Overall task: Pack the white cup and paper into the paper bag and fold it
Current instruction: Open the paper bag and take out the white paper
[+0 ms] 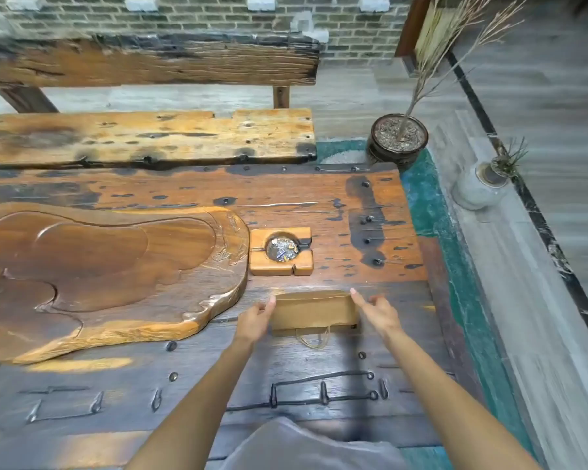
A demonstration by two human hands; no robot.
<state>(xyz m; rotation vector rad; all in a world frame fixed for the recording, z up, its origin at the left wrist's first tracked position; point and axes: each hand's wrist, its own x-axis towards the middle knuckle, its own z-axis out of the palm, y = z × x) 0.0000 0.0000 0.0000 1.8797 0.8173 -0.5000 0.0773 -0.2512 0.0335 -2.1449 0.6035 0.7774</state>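
Note:
A brown paper bag (314,311) lies folded flat on the dark wooden table (319,368), its string handles (314,338) trailing toward me. My left hand (255,320) touches the bag's left edge with its fingertips. At the bag's right edge is my right hand (375,312), fingers spread, the index finger pointing past the upper right corner. Neither hand grips the bag. No white cup or paper shows; whether they are inside the bag cannot be seen.
A wooden ashtray (281,251) sits just beyond the bag. A large carved wooden tea tray (99,276) fills the table's left side. Behind the table stands a wooden bench (150,137). On the floor to the right are a potted dry branch (398,139) and a grey vase (479,188).

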